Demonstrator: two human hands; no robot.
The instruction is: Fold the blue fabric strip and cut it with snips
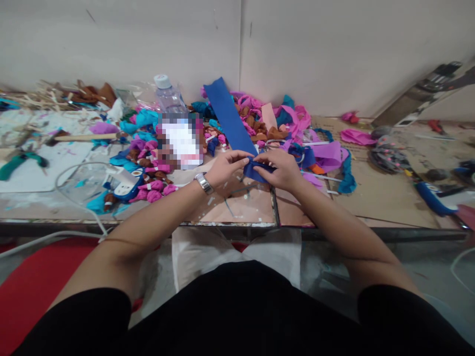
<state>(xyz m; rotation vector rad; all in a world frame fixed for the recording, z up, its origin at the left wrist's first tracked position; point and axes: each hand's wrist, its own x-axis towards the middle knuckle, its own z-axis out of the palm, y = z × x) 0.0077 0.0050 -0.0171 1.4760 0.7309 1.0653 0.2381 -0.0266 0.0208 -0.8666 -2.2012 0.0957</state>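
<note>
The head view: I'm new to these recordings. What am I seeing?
There is no machine, just a person's bare hands, filmed by one camera worn on the head, looking forward and down. The left hand, with a silver metal watch at its wrist, and the right hand hold the near end of a long flat blue strip, paper or cloth. Crumpled pink, purple, teal and brown pieces lie about the worktable, with a clear plastic bottle and a green-handled tool.

Black short sleeves [85,316], silver wristwatch [204,183], pale trousers [196,254]
</note>
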